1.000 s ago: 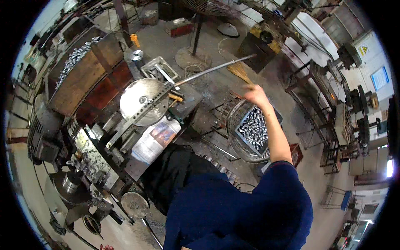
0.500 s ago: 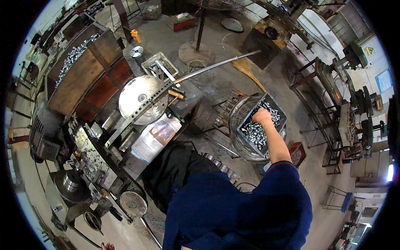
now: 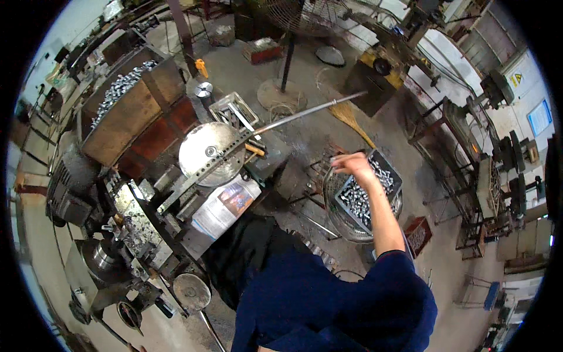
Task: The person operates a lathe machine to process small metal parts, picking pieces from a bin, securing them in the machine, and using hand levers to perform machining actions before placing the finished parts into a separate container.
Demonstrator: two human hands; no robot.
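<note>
My right hand (image 3: 356,168) is raised over the left rim of a grey rectangular bin (image 3: 394,166), its fingers drawn together and pointing left. A small greyish metal part (image 3: 333,159) seems to show at the fingertips, though its shape is hard to make out. Many short shiny metal parts (image 3: 358,201) fill the bin, which rests in a wide round metal basin (image 3: 332,216). Of my left hand (image 3: 136,349), only fingertips reach the lower left edge, near a machine handwheel (image 3: 129,312); its grip is hidden.
To the left stands a lathe-like machine with a metal chuck (image 3: 103,256). A long bar (image 3: 281,121) crosses above a round metal disc (image 3: 202,146), beside a newspaper (image 3: 226,205). A broom (image 3: 349,119), a fan stand (image 3: 285,70) and a red box (image 3: 418,234) occupy the floor.
My right hand has come up out of the metal parts and moved left to the bin's rim. My left hand has slipped lower, almost out of view.
</note>
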